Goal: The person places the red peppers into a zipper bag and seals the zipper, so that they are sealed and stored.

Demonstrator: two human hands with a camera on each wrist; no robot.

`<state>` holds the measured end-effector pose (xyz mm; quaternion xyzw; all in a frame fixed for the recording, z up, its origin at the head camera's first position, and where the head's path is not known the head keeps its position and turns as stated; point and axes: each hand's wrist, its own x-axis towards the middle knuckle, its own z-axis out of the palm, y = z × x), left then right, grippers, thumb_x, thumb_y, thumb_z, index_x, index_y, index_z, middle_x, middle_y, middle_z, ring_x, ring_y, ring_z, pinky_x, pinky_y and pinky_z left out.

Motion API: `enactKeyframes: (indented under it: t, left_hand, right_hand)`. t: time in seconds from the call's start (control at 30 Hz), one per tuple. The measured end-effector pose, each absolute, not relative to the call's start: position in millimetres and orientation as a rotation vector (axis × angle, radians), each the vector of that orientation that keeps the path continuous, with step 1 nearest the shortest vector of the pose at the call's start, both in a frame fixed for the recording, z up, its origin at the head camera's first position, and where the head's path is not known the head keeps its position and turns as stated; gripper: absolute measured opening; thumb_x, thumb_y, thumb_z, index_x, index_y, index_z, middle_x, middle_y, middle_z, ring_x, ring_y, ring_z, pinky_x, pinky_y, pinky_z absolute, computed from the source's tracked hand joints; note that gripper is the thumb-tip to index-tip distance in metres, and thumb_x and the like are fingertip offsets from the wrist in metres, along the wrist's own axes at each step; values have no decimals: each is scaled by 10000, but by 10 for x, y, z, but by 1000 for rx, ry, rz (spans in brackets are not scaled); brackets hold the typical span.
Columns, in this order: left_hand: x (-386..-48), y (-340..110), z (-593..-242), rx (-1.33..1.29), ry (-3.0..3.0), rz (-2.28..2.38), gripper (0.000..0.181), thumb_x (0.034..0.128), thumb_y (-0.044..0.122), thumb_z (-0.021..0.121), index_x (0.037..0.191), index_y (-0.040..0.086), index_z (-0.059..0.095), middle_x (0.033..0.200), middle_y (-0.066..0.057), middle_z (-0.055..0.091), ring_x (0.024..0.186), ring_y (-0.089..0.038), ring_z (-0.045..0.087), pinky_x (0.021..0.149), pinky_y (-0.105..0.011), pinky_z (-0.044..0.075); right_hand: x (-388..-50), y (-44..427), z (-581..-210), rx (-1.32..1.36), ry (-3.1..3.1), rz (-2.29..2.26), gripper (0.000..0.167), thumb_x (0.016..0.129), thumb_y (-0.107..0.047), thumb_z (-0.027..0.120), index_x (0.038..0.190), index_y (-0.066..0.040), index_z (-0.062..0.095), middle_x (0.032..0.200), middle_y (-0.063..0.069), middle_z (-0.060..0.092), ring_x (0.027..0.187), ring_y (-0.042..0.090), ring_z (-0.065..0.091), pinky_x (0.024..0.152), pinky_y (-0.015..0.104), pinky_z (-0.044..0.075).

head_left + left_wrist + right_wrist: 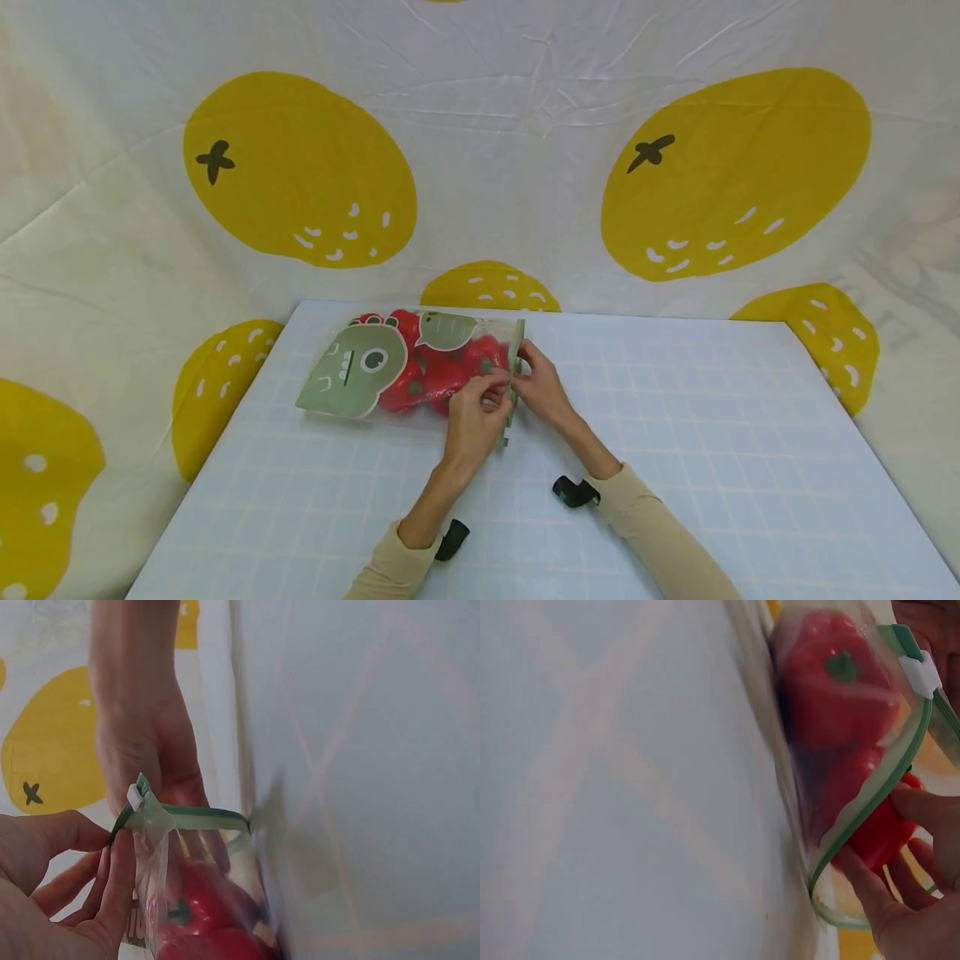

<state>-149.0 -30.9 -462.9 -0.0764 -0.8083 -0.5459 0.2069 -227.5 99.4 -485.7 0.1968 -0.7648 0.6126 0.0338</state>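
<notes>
A clear zip bag (363, 379) with a green cartoon monster print lies on the table, holding several red bell peppers (446, 383). Its green-edged mouth faces right and gapes in the right wrist view, with a white slider (921, 675) at one end. My left hand (474, 417) pinches the green edge (124, 819) beside that slider. My right hand (922, 900) reaches in at the mouth, thumb and fingers on either side of the nearest red bell pepper (881, 832). In the left wrist view, the right fingers (216, 849) show behind the zip strip.
The table (712, 433) has a pale blue cover with a light grid. A white cloth (517, 183) printed with large yellow fruit hangs behind it and at its sides. Black wrist cameras (573, 492) sit at both sleeve cuffs.
</notes>
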Motion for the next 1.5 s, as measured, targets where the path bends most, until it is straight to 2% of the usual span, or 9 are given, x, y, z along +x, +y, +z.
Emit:
enactKeyframes:
  t: [0.17, 0.27, 0.43, 0.53, 0.77, 1.07, 1.3, 1.5]
  left_hand:
    - [-1488, -310, -4636, -212, -2268, -1527, 168, 861, -51, 716, 1018, -12, 762, 881, -110, 706, 752, -213, 700, 704, -305, 625]
    - [-1485, -311, -4637, -218, -2278, -1523, 168, 866, -46, 712, 1022, -9, 762, 890, -116, 710, 760, -213, 701, 708, -302, 624]
    - [-1476, -312, -4639, -231, -2287, -1517, 186, 863, -53, 703, 1035, -11, 761, 893, -130, 713, 767, -213, 705, 701, -302, 623]
    - [-1469, -313, -4647, -229, -2297, -1515, 191, 862, -59, 708, 1040, -11, 760, 897, -120, 717, 771, -210, 704, 703, -298, 622]
    - [-1450, -313, -4650, -190, -2357, -1499, 195, 861, -47, 732, 1050, -10, 758, 901, -99, 721, 785, -213, 703, 713, -278, 616]
    - [-1453, -340, -4667, -204, -2356, -1515, 192, 860, -56, 730, 1050, -34, 748, 907, -113, 733, 779, -218, 707, 706, -267, 614]
    - [-1460, -353, -4667, -213, -2375, -1467, 174, 856, -46, 754, 1029, -30, 748, 892, -105, 742, 761, -211, 699, 688, -268, 610]
    - [-1458, -359, -4671, -222, -2375, -1450, 170, 856, -43, 758, 1025, -23, 752, 866, -96, 741, 751, -201, 696, 671, -251, 598]
  right_hand:
    - [-2374, 964, -5008, 558, -2362, 1904, 509, 815, 178, 643, 1302, 37, 593, 1266, 241, 633, 1250, 358, 563, 760, 202, 541]
    - [-2396, 949, -5024, 514, -2374, 1914, 507, 814, 139, 704, 1293, 4, 606, 1253, 207, 646, 1198, 306, 577, 742, 179, 518]
    - [-2402, 944, -5011, 479, -2424, 1894, 485, 813, 120, 728, 1266, 23, 586, 1179, 209, 639, 1121, 312, 615, 817, 266, 571]
    - [-2403, 974, -5013, 485, -2483, 1847, 479, 802, 145, 684, 1255, 31, 578, 1141, 206, 628, 1059, 321, 635, 834, 330, 584]
    - [-2387, 1085, -5029, 593, -2565, 1842, 494, 840, 101, 676, 1315, 54, 547, 1220, 227, 618, 1096, 355, 629, 925, 441, 574]
    - [-2346, 1182, -5023, 698, -2575, 1848, 410, 916, 40, 681, 1298, 89, 540, 1199, 239, 626, 1132, 391, 620, 978, 486, 546]
    - [-2206, 1208, -4793, 711, -2580, 1878, 411, 916, 79, 669, 1288, 167, 516, 1177, 313, 613, 1118, 466, 602, 985, 559, 525]
    - [-2136, 1221, -4676, 693, -2594, 1860, 434, 917, 79, 663, 1308, 175, 503, 1187, 325, 609, 1132, 486, 601, 990, 560, 524]
